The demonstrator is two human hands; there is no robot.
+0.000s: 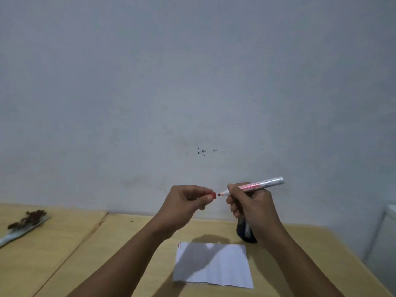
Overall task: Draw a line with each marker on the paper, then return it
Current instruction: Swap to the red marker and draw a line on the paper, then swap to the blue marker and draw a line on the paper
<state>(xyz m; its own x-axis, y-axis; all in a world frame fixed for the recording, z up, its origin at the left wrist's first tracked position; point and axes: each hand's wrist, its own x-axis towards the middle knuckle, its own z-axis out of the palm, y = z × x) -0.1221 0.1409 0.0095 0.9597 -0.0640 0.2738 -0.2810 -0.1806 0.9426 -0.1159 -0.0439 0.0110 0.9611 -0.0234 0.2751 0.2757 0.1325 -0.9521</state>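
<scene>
Raised hands: marker right, cap left.

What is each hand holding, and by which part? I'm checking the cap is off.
Right hand grips the red marker around its barrel; left hand pinches the red cap in its fingers, apart from the tip.

a: item one?
b: red marker. white barrel, red lettering, uncapped, red tip bare. held up over the table, nearly level, tip pointing left, rear end tilted slightly up to the right.
a: its cap?
b: red cap, small, off the marker, just left of the tip, not touching it.
a: item two?
b: paper. white sheet, flat on the wooden table, creased, near edge torn. two short strokes at its far left corner, one black, one red, side by side.
a: item three?
b: dark holder, upright, just behind the paper's far right corner, mostly hidden.
</scene>
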